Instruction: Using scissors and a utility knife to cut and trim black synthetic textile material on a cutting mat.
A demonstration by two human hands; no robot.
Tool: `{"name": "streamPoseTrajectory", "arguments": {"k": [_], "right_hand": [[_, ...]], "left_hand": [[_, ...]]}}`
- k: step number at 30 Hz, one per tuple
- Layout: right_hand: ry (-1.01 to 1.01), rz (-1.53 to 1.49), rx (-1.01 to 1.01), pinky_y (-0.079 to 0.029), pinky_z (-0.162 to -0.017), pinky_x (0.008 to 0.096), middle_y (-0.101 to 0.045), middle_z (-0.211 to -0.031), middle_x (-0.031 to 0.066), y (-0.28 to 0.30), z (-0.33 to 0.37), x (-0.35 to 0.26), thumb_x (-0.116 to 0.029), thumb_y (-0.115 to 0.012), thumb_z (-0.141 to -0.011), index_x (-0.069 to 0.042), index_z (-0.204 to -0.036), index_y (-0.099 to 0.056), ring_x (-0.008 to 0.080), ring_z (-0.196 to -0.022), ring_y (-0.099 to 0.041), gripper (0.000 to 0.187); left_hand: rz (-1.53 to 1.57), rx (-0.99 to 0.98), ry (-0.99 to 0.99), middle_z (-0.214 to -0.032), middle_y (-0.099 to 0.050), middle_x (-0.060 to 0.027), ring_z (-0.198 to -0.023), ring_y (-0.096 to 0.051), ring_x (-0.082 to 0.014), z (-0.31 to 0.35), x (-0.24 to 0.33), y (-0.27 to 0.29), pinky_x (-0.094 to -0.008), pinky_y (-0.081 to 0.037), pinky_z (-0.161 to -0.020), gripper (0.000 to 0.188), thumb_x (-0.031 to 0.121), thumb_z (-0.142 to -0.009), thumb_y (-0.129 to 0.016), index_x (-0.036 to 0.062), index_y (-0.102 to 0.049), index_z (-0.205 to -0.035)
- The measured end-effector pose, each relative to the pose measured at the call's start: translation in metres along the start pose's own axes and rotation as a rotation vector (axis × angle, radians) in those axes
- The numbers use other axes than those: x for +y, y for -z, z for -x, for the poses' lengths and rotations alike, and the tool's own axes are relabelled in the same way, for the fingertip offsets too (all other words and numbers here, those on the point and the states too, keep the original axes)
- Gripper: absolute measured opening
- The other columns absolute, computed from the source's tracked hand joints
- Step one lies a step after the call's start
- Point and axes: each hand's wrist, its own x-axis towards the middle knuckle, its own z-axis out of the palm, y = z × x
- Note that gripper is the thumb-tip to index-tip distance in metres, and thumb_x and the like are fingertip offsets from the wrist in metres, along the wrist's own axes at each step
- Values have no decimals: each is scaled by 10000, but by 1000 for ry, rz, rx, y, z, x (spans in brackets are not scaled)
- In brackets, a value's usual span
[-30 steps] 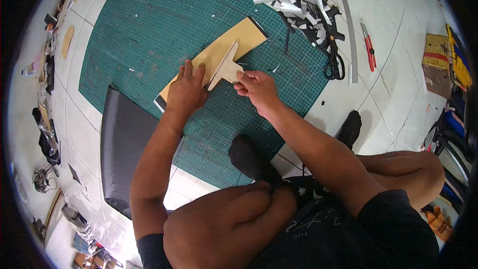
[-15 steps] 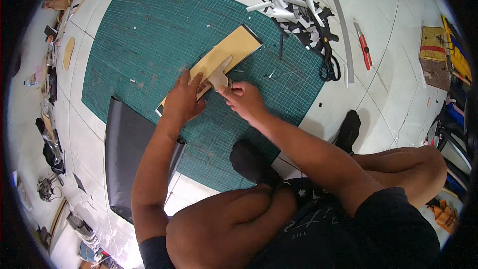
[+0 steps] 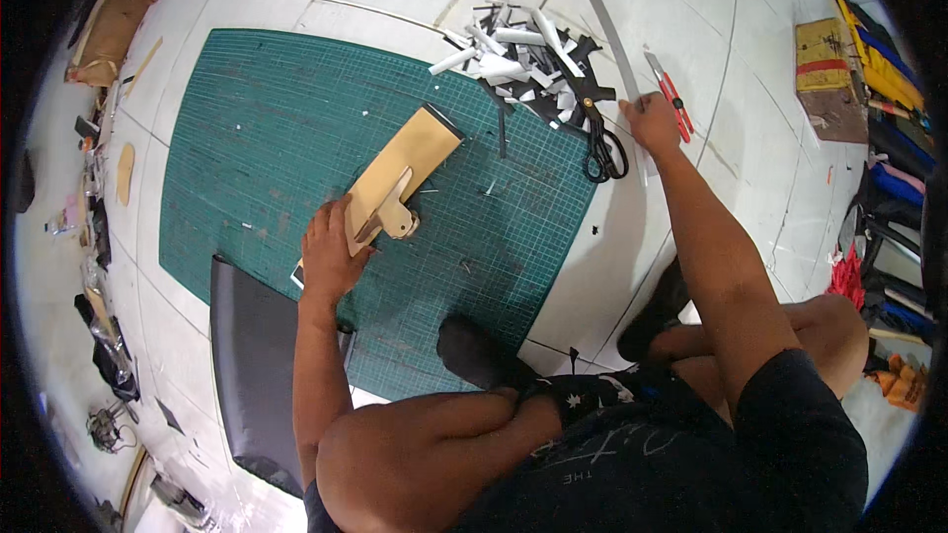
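A long tan rectangular panel (image 3: 410, 153) with a dark strip at its far end lies slantwise on the green cutting mat (image 3: 267, 138). My left hand (image 3: 331, 249) spans the near part of the panel, fingers over its left edge and thumb at its right side. Clamped on the panel's right edge is a wide, pale metal bulldog clip (image 3: 397, 217), just beside that hand. Out to the right, my right hand (image 3: 654, 125) is closed at the near part of a long metal ruler (image 3: 602, 15). Close by that hand lies a red utility knife (image 3: 676, 104).
Black-handled scissors (image 3: 592, 133) lie beside a heap of white and black offcuts (image 3: 513, 54) at the mat's far right. A curled black sheet (image 3: 259, 365) overlaps the mat's near left. A worn box (image 3: 831, 79) stands far right on the tiled floor (image 3: 760, 188).
My right hand has left the clip and reached right to the ruler. The clip now stays on the panel by itself, my left hand still there. The whole view has shifted.
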Motion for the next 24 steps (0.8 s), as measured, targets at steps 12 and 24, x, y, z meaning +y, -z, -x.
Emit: {"name": "streamPoseTrajectory", "arguments": {"k": [12, 24], "right_hand": [[14, -292, -24, -491, -723, 378, -657, -820, 149, -11, -19, 53, -433, -691, -839, 13, -960, -632, 276, -779, -647, 466], [-29, -159, -184, -503, -756, 460, -666, -889, 208, -9, 7, 9, -429, -709, -811, -48, -1016, -615, 377, -875, -654, 443]], "left_hand": [[-39, -22, 69, -1453, -393, -167, -1316, -415, -369, -7, 11, 10, -509, -345, -1080, 896, 159, -682, -835, 155, -363, -1444], [-43, 32, -188, -1437, -407, -225, -1308, -424, -411, -70, 96, -42, -480, -404, -1057, 536, 308, -891, -621, 100, -486, -1366]]}}
